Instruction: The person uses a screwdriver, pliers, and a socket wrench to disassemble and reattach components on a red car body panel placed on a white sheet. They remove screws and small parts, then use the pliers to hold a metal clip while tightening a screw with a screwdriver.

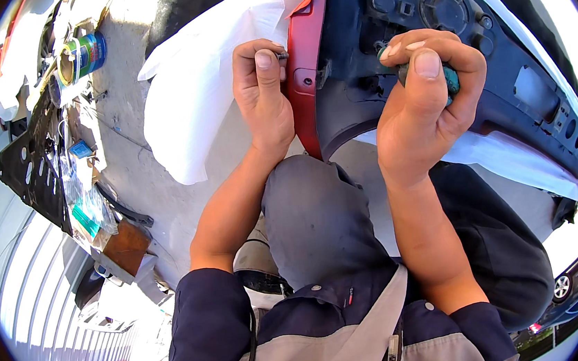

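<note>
Head view: a slack pinch could drop the dark piece [282, 56] my left hand [264, 99] holds by the red panel [304, 47]'s edge; my right hand [428, 108] grips a green handle [452, 81].

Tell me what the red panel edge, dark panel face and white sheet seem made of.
Red panel edge: painted metal or plastic, glossy, judging by its bright sheen. Dark panel face: probably plastic, satin, given its moulded round shapes. White sheet: perhaps thin foam or plastic film, matte, softly creased.

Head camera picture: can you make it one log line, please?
left grip: small dark piece, beside red edge | right grip: green-and-black object, over dark panel | nearby: white sheet
</note>
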`<state>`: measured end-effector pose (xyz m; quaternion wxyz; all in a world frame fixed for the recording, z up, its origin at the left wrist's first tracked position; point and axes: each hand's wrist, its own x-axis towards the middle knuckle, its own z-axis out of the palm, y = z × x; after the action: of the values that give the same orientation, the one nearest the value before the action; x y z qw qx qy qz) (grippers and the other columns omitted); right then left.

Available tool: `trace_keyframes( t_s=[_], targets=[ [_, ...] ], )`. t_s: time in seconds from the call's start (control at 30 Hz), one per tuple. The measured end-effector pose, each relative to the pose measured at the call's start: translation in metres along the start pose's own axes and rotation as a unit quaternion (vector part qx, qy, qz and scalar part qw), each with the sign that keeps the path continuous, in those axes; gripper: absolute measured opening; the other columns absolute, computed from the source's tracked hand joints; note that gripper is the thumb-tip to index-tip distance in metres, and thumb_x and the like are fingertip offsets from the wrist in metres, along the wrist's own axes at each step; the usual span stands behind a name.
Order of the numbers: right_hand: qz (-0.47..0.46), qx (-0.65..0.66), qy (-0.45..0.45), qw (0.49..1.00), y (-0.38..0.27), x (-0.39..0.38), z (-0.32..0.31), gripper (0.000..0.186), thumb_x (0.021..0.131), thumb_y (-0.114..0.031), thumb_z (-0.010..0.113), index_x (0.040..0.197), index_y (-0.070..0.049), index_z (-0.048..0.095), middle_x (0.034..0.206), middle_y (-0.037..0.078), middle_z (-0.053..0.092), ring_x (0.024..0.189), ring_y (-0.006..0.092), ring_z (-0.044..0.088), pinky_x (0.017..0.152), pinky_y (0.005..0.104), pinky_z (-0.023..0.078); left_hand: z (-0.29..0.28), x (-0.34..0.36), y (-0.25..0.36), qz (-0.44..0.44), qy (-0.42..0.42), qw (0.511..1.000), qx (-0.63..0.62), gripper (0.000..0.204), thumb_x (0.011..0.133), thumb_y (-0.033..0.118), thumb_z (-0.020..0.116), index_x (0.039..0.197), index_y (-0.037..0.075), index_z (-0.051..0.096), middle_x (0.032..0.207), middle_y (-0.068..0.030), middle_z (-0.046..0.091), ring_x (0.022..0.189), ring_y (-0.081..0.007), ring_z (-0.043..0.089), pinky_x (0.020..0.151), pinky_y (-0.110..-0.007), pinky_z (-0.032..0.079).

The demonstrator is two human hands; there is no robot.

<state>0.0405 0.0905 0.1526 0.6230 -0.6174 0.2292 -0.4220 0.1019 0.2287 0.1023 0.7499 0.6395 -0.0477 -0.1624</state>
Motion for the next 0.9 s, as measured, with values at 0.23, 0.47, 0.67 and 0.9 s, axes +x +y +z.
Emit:
trace_keyframes(
  t_s=[0.23, 0.47, 0.67, 0.9],
  targets=[
    [-0.008, -0.007, -0.018, 1.0, 0.003, 0.002, -0.004, 0.012, 0.097, -0.013, 0.055, 0.102, -0.002, 0.053, 0.09, 0.013, 0.063, 0.081, 0.0188, 0.058, 0.078, 0.0333, 0.05, -0.017, -0.004, -0.01, -0.029, -0.117, 0.985, -0.125, 0.024, 0.09, 0.027, 0.078, 0.095, 0.006, 0.069, 0.093, 0.001, 0.049, 0.087, -0.0108, 0.046, 0.082, -0.025, 0.039],
    [-0.015, -0.003, -0.016, 1.0, 0.002, 0.001, -0.001, 0.012, 0.094, -0.011, 0.06, 0.101, -0.002, 0.055, 0.09, 0.011, 0.062, 0.08, 0.0165, 0.057, 0.074, 0.0297, 0.048, -0.022, -0.011, -0.011, 0.007, -0.127, 0.99, -0.052, 0.017, 0.09, 0.019, 0.078, 0.096, 0.006, 0.069, 0.097, -0.0007, 0.047, 0.089, -0.0106, 0.047, 0.081, -0.025, 0.042],
    [-0.02, 0.035, 0.019, 0.999, 0.006, 0.0, 0.005, 0.012, 0.089, -0.006, 0.067, 0.096, -0.001, 0.058, 0.089, 0.005, 0.06, 0.075, 0.0109, 0.051, 0.069, 0.0241, 0.043, -0.022, -0.012, -0.009, 0.024, -0.132, 0.991, -0.005, 0.014, 0.09, 0.014, 0.077, 0.096, 0.005, 0.068, 0.098, -0.0013, 0.048, 0.089, -0.0111, 0.049, 0.081, -0.025, 0.043],
    [-0.004, -0.001, -0.014, 1.0, -0.002, 0.002, 0.0, 0.012, 0.094, -0.011, 0.061, 0.098, -0.002, 0.054, 0.087, 0.01, 0.062, 0.076, 0.0134, 0.056, 0.069, 0.0269, 0.046, -0.026, -0.015, -0.011, 0.011, -0.143, 0.99, 0.007, 0.018, 0.089, 0.011, 0.077, 0.102, 0.006, 0.067, 0.098, -0.0006, 0.048, 0.089, -0.0106, 0.048, 0.082, -0.024, 0.042]
  ],
)
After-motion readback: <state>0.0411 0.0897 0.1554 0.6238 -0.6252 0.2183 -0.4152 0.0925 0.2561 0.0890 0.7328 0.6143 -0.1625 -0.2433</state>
